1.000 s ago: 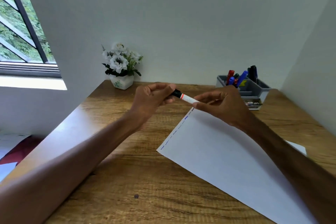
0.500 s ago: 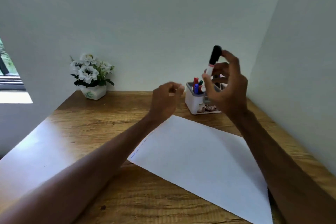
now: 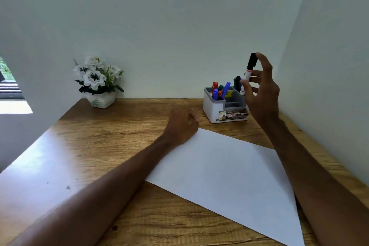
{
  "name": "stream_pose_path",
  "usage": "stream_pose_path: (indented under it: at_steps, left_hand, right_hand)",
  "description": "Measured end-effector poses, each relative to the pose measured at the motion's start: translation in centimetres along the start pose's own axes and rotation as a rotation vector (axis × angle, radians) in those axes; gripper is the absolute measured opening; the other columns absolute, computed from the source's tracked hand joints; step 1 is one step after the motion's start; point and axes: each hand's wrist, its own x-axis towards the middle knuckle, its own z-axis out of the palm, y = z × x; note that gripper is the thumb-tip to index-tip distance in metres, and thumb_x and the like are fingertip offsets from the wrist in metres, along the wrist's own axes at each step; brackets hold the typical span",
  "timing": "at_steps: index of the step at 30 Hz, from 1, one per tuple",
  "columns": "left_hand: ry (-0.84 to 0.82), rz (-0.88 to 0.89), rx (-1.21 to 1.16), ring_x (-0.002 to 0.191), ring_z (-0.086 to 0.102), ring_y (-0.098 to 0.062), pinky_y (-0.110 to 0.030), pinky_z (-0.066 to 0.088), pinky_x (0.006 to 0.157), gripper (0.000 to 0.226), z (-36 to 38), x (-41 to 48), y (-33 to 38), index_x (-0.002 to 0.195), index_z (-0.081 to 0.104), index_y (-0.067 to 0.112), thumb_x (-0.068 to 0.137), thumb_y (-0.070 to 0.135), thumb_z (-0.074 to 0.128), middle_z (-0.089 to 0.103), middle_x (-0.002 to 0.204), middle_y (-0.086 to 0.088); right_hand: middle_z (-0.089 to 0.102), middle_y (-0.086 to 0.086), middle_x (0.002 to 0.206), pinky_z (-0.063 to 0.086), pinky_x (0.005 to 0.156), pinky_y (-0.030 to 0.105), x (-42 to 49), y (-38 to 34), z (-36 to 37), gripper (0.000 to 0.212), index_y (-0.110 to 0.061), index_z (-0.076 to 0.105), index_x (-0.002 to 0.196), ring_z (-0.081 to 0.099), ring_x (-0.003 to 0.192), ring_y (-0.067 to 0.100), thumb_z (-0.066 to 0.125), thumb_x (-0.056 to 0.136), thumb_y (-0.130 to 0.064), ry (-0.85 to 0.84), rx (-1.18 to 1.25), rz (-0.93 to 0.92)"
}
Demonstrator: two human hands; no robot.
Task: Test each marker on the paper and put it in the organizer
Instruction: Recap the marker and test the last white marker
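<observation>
Your right hand (image 3: pixel 261 94) pinches the capped marker (image 3: pixel 250 66) upright by the organizer (image 3: pixel 217 110), looks ready to drop in. Left hand (image 3: pixel 180 126), loosely curled and empty, sits at the paper (image 3: pixel 229 170) corner, probably steadying it.

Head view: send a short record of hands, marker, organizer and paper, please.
right hand: pinches marker, black cap on, upright, raised near organizer
left hand: loosely curled, rests on paper corner
organizer: red, blue and green markers in left compartment, dark ones at back right
paper: flat on table, apart from organizer
</observation>
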Motion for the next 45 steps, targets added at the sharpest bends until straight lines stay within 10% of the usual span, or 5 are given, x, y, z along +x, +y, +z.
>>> stream_pose_path:
  at_steps: [24, 32, 45]
  left_hand:
    - [0.002, 0.06, 0.012, 0.076, 0.063, -0.006, -0.023, 0.044, 0.078, 0.013, 0.5, 0.2, -0.5, 0.076, 0.077, 0.015, 0.08, 0.006, 0.067, 0.075, 0.08, 0.005]
    - [0.005, 0.061, 0.015, 0.076, 0.062, -0.007, -0.022, 0.043, 0.078, 0.013, 0.5, 0.2, -0.5, 0.078, 0.078, 0.013, 0.082, 0.006, 0.068, 0.076, 0.081, 0.002]
    - [-0.001, 0.068, 0.017, 0.076, 0.059, -0.005, -0.022, 0.04, 0.077, 0.014, 0.4, 0.1, -0.6, 0.078, 0.076, 0.017, 0.082, 0.006, 0.068, 0.071, 0.079, 0.009]
  right_hand:
    - [0.079, 0.011, 0.094, 0.054, 0.073, 0.038, -0.3, 4.0, 1.2, 0.039, -0.017, 0.079, 0.109, 0.069, 0.091, 0.032, 0.063, 0.097, -0.05, -0.045, -0.507, 0.161]
    - [0.078, 0.003, 0.088, 0.027, 0.074, 0.027, 0.5, 5.8, 1.4, 0.045, -0.019, 0.083, 0.084, 0.065, 0.098, 0.027, 0.075, 0.081, -0.063, -0.052, -0.439, 0.342]
    - [0.08, 0.008, 0.09, 0.047, 0.066, 0.02, 0.2, 3.8, 1.7, 0.024, -0.01, 0.082, 0.094, 0.072, 0.074, 0.018, 0.078, 0.089, -0.033, -0.042, -0.2, 0.46]
